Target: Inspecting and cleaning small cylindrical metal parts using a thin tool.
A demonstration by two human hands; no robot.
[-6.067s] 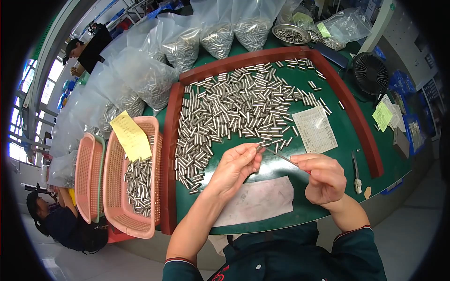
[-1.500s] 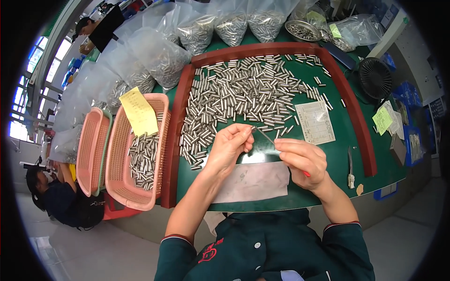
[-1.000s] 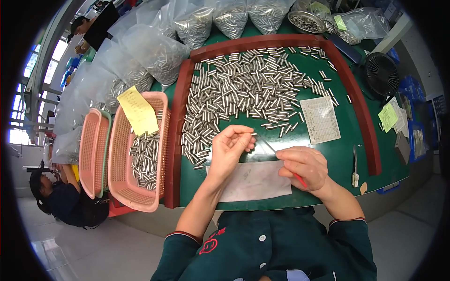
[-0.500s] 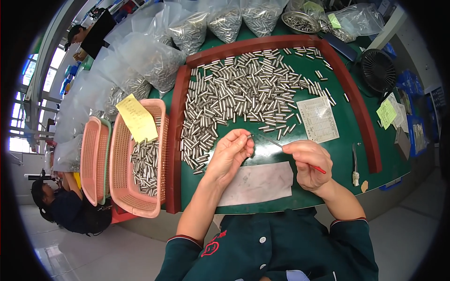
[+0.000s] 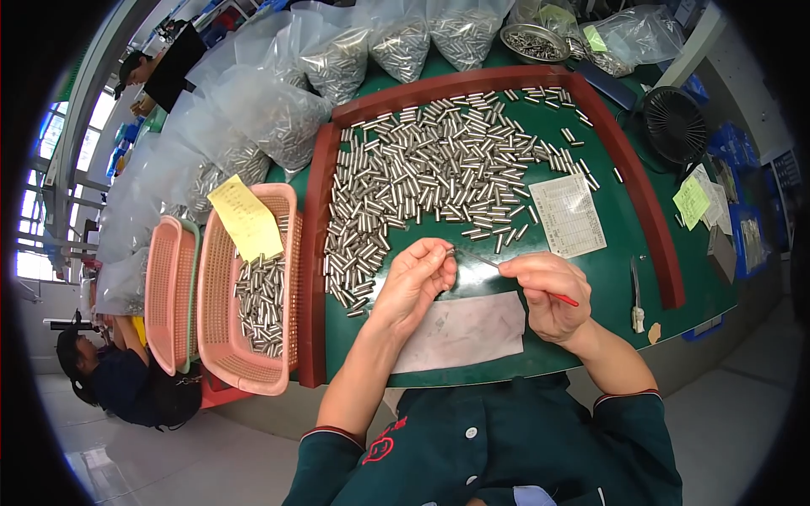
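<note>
Over the near part of the green table, my left hand (image 5: 416, 280) is closed, its thumb and fingertips pinching a small metal cylinder (image 5: 450, 251) that is mostly covered by the fingers. My right hand (image 5: 553, 291) grips a slim metal tool with a red handle (image 5: 564, 298), like a needle file or scraper. Its thin shaft (image 5: 483, 260) points left, with the tip at the cylinder's end; whether it goes inside, I cannot tell. Below both hands lies a pale stained cloth (image 5: 464, 331). Beyond them spreads a heap of shiny metal cylinders (image 5: 430, 160).
Dark red rails (image 5: 316, 253) border the table. To the left stand a pink basket (image 5: 291, 337) holding cylinders and another pink basket (image 5: 160, 295). Filled plastic bags (image 5: 333, 63) line the back. On the right are a printed sheet (image 5: 567, 215), tweezers (image 5: 636, 287) and a black fan (image 5: 673, 126).
My right hand has shifted slightly left, bringing the tool closer to the cylinder in my left hand. The left hand stays nearly in place, and both grips are kept.
</note>
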